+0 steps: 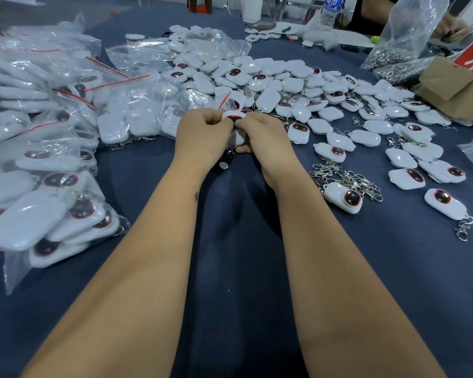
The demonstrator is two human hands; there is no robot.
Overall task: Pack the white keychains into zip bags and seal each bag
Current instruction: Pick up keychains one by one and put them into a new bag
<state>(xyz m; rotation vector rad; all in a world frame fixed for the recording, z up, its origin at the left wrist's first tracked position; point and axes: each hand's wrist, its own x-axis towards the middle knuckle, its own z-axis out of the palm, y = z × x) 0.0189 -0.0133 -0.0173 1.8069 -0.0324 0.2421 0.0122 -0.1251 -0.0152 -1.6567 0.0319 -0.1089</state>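
White keychain [234, 117] held between my two hands over the middle of the table [230, 255], just in front of the loose heap. Left hand [202, 135] has its fingers curled in, pinching the upper left side; right hand [262, 133] pinches the right side, thumb below. A zip bag [225, 100] with a red strip stands up just behind the fingers; how far the keychain sits inside the film I cannot tell, the knuckles hide it. A metal ring [230, 154] hangs beneath the hands.

Judgement: I am at the insert-or-seal step. To do it well, I should push the body and its clip fully below the red strip, keep the chain out of the track, then run thumb and finger along the strip from one end to the other.

Containers:
- Sealed bags [52, 186] heaped along the left edge, each holding several white keychains, red strips across their tops.
- Loose keychains [284, 85] spread from the centre toward the right edge, unbagged, clips tangled among them.
- Large clear bag [404, 36] at the far right corner, with a mass of metal clips at the bottom.
- Cardboard box [456, 85] at the right edge; contents not visible.
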